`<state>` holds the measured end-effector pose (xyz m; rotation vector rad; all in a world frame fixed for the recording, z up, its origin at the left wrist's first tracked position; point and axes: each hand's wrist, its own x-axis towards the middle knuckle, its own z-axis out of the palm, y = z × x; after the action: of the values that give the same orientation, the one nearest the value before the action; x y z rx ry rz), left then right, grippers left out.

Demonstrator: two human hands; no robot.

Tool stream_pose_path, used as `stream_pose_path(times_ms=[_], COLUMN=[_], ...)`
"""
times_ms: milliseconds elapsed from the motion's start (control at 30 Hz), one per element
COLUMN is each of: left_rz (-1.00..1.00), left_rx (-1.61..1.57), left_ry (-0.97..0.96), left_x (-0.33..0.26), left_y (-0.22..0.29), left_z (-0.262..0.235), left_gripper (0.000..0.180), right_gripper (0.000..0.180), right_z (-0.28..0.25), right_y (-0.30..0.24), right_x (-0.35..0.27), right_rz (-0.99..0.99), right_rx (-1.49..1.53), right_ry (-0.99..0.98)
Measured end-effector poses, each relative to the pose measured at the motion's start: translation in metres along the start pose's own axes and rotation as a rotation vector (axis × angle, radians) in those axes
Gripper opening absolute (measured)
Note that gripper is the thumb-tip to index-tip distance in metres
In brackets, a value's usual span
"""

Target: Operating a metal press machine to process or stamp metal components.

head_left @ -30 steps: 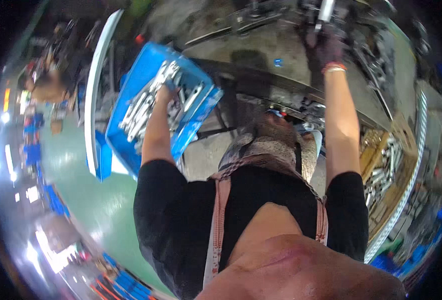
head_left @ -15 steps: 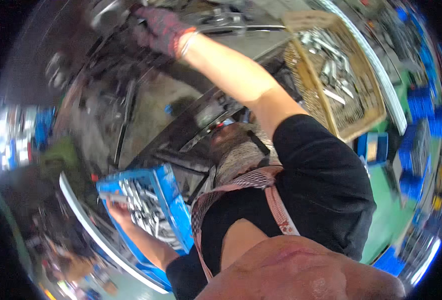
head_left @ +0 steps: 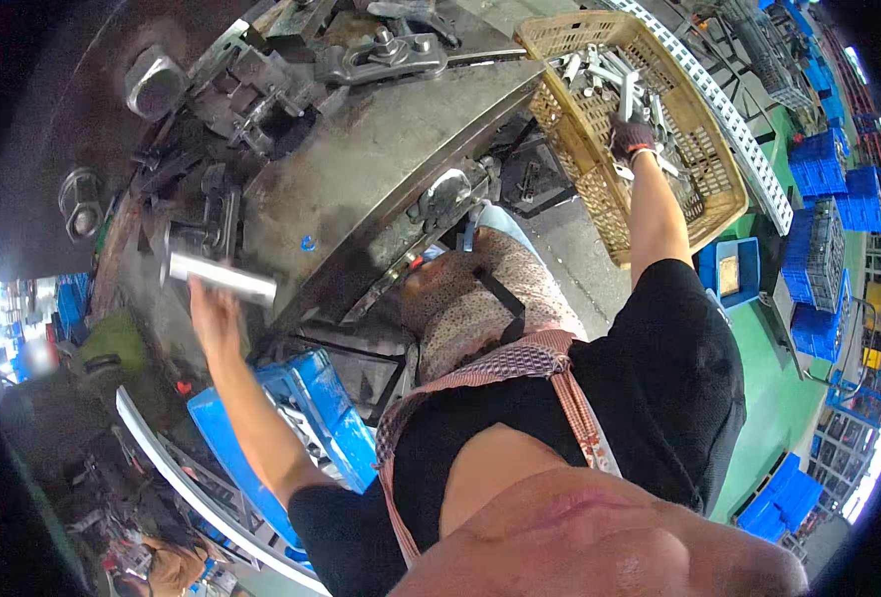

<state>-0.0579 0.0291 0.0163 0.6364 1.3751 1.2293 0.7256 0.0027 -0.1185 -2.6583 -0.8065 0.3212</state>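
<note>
My bare left hand [head_left: 214, 316] holds a shiny silver metal bar or tube [head_left: 229, 281], blurred by motion, above the near left part of the metal machine table. Below that forearm stands a blue crate [head_left: 336, 398] with silver metal pieces [head_left: 306, 433] in it. On the right, my right hand [head_left: 633, 139], in a dark glove, reaches into a yellow mesh crate [head_left: 694, 129] of loose silver metal pieces [head_left: 585, 70]. Several pieces lie against this glove. Its fingers are too hidden to show whether they grip one.
Clamps and bolted steel blocks [head_left: 386, 58] sit on the machine table [head_left: 361, 149]. A perforated metal rail [head_left: 749, 159] runs past the yellow crate. A small blue bin [head_left: 729, 274] and stacked blue crates [head_left: 814, 254] stand at the right. A pale curved rail [head_left: 192, 473] lies at the lower left.
My right hand has swung from the machine at the far left over to the yellow crate. My left hand has come up out of the blue crate with a metal bar or tube.
</note>
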Motion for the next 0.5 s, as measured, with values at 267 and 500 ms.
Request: stream_pose_path(times_ms=[267,500], left_rz=[0.263,0.424], left_rx=[0.041,0.073], left_ry=[-0.135,-0.001], left_x=[0.090,0.191], left_y=[-0.010,-0.016], left_z=[0.160,0.218], left_gripper=[0.034,0.035], right_gripper=[0.036,0.061], right_z=[0.011,0.088], right_y=[-0.197,-0.373], right_x=[-0.149,-0.292], right_rz=[-0.712,-0.540], right_rx=[0.953,0.855], right_ry=[-0.552,-1.157])
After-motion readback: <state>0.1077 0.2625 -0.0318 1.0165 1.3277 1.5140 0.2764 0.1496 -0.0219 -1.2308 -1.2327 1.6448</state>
